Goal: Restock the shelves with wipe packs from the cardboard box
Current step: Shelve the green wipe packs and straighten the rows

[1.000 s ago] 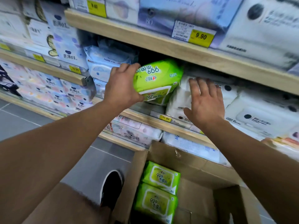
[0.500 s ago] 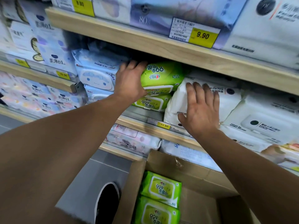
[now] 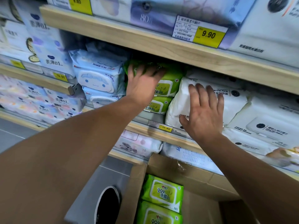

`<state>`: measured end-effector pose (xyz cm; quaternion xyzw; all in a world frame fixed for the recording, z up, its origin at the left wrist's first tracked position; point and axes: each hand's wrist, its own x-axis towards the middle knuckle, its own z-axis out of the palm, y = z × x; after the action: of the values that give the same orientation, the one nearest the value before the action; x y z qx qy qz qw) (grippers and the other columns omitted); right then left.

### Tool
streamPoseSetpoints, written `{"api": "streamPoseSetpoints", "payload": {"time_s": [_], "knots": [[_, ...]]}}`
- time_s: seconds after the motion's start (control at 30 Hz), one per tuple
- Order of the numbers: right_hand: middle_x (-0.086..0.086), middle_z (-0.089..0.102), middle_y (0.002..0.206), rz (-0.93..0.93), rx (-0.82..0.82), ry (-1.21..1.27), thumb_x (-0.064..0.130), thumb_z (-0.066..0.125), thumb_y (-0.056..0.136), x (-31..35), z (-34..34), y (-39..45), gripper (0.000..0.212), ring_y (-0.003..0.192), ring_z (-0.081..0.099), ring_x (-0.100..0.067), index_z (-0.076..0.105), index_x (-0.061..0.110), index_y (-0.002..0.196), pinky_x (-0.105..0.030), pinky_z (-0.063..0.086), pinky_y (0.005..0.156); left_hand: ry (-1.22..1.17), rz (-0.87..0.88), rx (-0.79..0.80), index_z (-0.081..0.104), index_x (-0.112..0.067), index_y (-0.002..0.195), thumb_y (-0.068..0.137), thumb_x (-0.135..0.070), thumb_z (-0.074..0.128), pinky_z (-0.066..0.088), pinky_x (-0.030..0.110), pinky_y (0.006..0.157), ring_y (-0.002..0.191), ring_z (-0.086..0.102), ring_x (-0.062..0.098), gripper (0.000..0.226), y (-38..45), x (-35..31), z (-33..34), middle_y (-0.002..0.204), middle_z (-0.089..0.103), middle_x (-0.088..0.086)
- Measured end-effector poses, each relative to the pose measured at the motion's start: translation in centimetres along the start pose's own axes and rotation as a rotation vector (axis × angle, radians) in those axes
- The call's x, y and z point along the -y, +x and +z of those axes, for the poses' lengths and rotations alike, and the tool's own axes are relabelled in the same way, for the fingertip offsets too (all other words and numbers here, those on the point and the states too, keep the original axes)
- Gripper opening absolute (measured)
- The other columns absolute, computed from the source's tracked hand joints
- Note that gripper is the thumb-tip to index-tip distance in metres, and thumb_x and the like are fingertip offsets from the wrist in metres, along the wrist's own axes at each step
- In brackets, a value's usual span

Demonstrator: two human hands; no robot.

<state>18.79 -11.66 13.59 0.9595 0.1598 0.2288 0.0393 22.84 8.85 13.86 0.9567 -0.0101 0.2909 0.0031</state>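
Observation:
My left hand (image 3: 142, 84) reaches into the middle shelf, fingers curled over the top of a green wipe pack (image 3: 168, 85). That pack lies on a second green pack (image 3: 157, 105) in the gap between blue and white packs. My right hand (image 3: 203, 113) lies flat, fingers apart, against a white wipe pack (image 3: 179, 101) just right of the green stack. Below, the open cardboard box (image 3: 178, 168) holds two more green packs, one (image 3: 163, 193) above the other (image 3: 158, 214).
Blue cartoon-face packs (image 3: 97, 75) stand left of the green stack. The upper shelf board (image 3: 145, 44) hangs close over it. A yellow 11.90 tag (image 3: 165, 128) marks the shelf edge. More white packs (image 3: 262, 126) fill the right. My shoe (image 3: 106, 204) rests on grey floor beside the box.
My left hand has pushed the green pack deeper into the shelf, onto the lower green pack. My right hand stays pressed on the white pack. The view has moved closer.

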Motion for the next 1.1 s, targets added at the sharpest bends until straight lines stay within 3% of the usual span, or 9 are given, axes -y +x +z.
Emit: {"api": "streamPoseSetpoints", "payload": {"time_s": [0.13,0.33,0.57,0.8,0.97,1.1], "knots": [[-0.007,0.027,0.153,0.006,-0.006,0.003,0.042,0.07,0.076,0.1,0.1,0.0,0.093,0.143,0.017,-0.034,0.02,0.017,0.15,-0.052,0.006,0.117,-0.007,0.084,-0.048,0.05,-0.033,0.132,0.07,0.001,0.054,0.022,0.061,0.106,0.119,0.049,0.033,0.071,1.3,0.9,0.0,0.132,0.057,-0.002],[-0.006,0.025,0.154,-0.006,0.005,0.002,0.043,0.069,0.077,0.0,0.0,0.0,0.092,0.144,0.015,-0.033,0.019,0.018,0.15,-0.052,0.006,0.117,-0.013,-0.039,0.05,0.027,-0.035,0.146,0.076,0.0,0.05,0.0,0.062,0.112,0.139,0.024,0.03,0.081,0.7,-0.1,0.0,0.149,0.034,0.001],[-0.006,0.021,0.155,-0.018,0.022,0.063,0.041,0.069,0.078,0.3,-1.2,-0.2,0.093,0.144,0.011,-0.033,0.016,0.019,0.151,-0.052,0.004,0.118,-0.046,-0.05,0.066,0.022,-0.028,0.146,0.081,-0.034,0.057,0.008,0.06,0.114,0.141,0.018,0.032,0.074,-2.4,0.3,-0.8,0.149,0.033,0.003],[-0.01,0.031,0.154,-0.07,0.013,0.271,0.035,0.072,0.076,1.4,-2.5,-5.8,0.086,0.143,0.021,-0.035,0.031,0.014,0.148,-0.05,0.01,0.117,-0.154,-0.043,0.228,0.021,-0.028,0.149,0.087,-0.045,0.054,0.012,0.054,0.116,0.145,0.015,0.027,0.072,-10.4,-2.4,-4.0,0.157,0.022,0.0],[-0.01,0.036,0.151,-0.068,0.147,0.332,0.035,0.072,0.074,1.2,-1.4,-12.6,0.084,0.141,0.027,-0.035,0.036,0.013,0.147,-0.05,0.017,0.116,-0.182,-0.015,0.364,0.026,-0.028,0.148,0.084,-0.048,0.053,0.02,0.05,0.114,0.143,0.022,0.027,0.072,-16.8,-4.6,-4.5,0.155,0.028,0.0],[-0.007,0.028,0.155,-0.079,0.343,0.348,0.04,0.07,0.078,0.2,-0.1,-18.4,0.086,0.144,0.019,-0.032,0.029,0.015,0.149,-0.045,0.012,0.119,-0.25,-0.006,0.457,0.038,-0.025,0.143,0.077,-0.05,0.042,0.029,0.048,0.111,0.136,0.036,0.029,0.07,-22.2,-7.3,-3.7,0.149,0.039,0.003]]}}
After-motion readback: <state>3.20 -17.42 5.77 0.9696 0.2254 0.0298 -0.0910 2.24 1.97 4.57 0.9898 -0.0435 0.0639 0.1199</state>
